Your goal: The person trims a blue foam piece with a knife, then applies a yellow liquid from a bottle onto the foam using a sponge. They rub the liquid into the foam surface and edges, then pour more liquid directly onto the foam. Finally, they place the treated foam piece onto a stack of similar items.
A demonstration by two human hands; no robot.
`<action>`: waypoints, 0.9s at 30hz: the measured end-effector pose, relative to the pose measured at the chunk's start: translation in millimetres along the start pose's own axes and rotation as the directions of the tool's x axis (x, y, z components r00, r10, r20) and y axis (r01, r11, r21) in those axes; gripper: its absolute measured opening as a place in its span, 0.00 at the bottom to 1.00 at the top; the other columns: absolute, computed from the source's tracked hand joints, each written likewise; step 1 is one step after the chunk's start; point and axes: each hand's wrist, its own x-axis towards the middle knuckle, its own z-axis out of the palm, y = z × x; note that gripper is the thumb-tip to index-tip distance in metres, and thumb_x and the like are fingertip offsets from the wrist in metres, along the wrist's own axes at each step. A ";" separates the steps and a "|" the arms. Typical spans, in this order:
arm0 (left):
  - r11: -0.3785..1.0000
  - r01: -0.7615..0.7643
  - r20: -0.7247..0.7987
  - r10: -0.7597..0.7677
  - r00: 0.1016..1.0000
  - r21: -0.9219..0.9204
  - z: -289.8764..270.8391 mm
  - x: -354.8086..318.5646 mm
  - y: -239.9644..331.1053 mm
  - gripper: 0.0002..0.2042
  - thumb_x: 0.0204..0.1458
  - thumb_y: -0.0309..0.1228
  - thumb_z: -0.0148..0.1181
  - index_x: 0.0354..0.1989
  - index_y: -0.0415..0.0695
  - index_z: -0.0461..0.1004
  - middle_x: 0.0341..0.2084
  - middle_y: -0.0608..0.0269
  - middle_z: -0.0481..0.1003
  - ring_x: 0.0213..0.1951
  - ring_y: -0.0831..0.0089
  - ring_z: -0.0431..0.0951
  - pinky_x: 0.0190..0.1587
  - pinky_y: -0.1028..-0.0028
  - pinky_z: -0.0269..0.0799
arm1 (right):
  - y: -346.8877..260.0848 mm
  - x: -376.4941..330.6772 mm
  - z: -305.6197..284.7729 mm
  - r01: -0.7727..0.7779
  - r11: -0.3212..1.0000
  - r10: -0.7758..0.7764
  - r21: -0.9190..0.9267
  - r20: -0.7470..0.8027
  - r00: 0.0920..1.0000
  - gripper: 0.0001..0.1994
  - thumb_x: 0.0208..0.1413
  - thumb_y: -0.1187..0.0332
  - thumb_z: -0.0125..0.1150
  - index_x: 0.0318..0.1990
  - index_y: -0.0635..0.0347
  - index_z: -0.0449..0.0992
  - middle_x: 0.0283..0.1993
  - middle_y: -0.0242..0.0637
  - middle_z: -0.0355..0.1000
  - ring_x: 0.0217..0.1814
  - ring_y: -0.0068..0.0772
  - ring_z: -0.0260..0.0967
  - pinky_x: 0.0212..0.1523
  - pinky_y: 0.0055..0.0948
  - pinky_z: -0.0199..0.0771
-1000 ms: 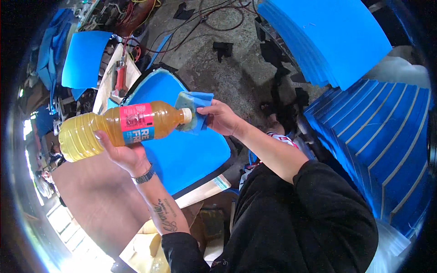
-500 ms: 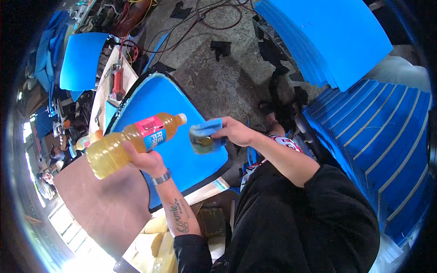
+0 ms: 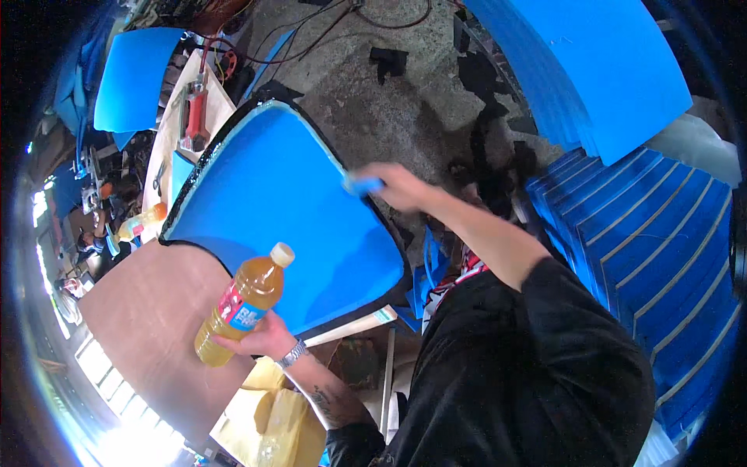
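Note:
My left hand (image 3: 263, 341) is wrapped round the lower part of a plastic bottle (image 3: 261, 282) of yellow liquid. The bottle has a white cap and leans with its top up and to the right. My right hand (image 3: 398, 187), smeared by motion, grips a small blue pad (image 3: 364, 186). That pad is at the upper right edge of a large blue panel (image 3: 280, 202) with a black border; whether it touches cannot be made out. A pale, shiny band runs along the panel's top and left edges.
Left of the panel lie a red-handled tool (image 3: 196, 113), scissors (image 3: 159, 175) and another bottle (image 3: 138, 224). A brown board (image 3: 156, 327) is at lower left, yellow blocks (image 3: 272, 424) below. Stacked blue sheets (image 3: 615, 70) and blue strips (image 3: 661, 233) stand right. Hoses (image 3: 311, 43) cross the floor.
My left hand has drawn the bottle down towards me and tipped it more upright. My right hand has moved the blue pad up to the panel's right edge. The view has shifted slightly.

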 end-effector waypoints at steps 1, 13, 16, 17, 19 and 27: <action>1.000 0.004 -0.023 -0.004 1.000 -0.003 0.2 0.6 0.1 0.34 0.46 0.55 0.53 0.57 0.44 0.58 0.53 0.51 0.64 0.55 0.55 0.64 0.59 0.55 0.57 | 3.7 -27.8 -4.8 -0.025 1.000 0.023 0.018 0.100 0.995 0.19 0.46 0.78 0.52 0.48 0.56 0.73 0.50 0.42 0.70 0.55 0.40 0.65 0.57 0.34 0.62; 0.991 -0.036 0.057 0.029 0.998 0.127 15.7 -2.3 -7.0 0.38 0.47 0.58 0.51 0.58 0.40 0.55 0.56 0.49 0.59 0.58 0.53 0.60 0.60 0.52 0.54 | 23.7 110.2 -7.6 0.052 0.986 -0.025 0.159 -0.169 0.985 0.17 0.51 0.71 0.52 0.50 0.59 0.71 0.51 0.44 0.69 0.54 0.40 0.66 0.55 0.35 0.63; 0.985 -0.044 0.038 0.039 0.999 0.165 22.0 -18.4 -9.8 0.40 0.47 0.58 0.52 0.59 0.39 0.51 0.56 0.47 0.59 0.57 0.53 0.62 0.60 0.53 0.56 | 38.6 17.1 -20.2 -0.062 0.991 0.036 0.119 0.209 0.977 0.16 0.49 0.73 0.50 0.47 0.62 0.72 0.48 0.45 0.71 0.54 0.41 0.67 0.56 0.36 0.63; 0.977 -0.064 0.054 0.054 0.997 0.201 27.1 -21.0 -13.4 0.40 0.47 0.58 0.52 0.59 0.39 0.51 0.55 0.47 0.59 0.57 0.53 0.62 0.60 0.53 0.56 | 38.6 25.5 -28.6 -0.014 0.990 -0.010 0.142 0.165 0.986 0.16 0.49 0.74 0.50 0.47 0.62 0.72 0.48 0.45 0.71 0.53 0.41 0.67 0.56 0.36 0.63; 0.968 -0.090 0.053 0.080 0.995 0.233 30.9 -25.1 -16.4 0.40 0.47 0.58 0.51 0.59 0.39 0.51 0.55 0.47 0.59 0.57 0.53 0.62 0.60 0.53 0.56 | 33.0 52.4 -45.8 0.069 0.978 -0.087 0.197 0.082 0.993 0.17 0.48 0.74 0.51 0.48 0.61 0.72 0.48 0.45 0.71 0.53 0.41 0.67 0.55 0.36 0.64; 0.986 -0.022 0.097 0.007 0.995 0.163 32.6 -20.9 -19.5 0.37 0.48 0.57 0.51 0.58 0.40 0.53 0.55 0.50 0.61 0.57 0.55 0.62 0.61 0.55 0.55 | 32.8 146.8 -31.6 0.181 0.984 -0.180 -0.001 -0.064 0.982 0.16 0.49 0.72 0.51 0.48 0.57 0.72 0.47 0.49 0.69 0.51 0.50 0.66 0.53 0.39 0.65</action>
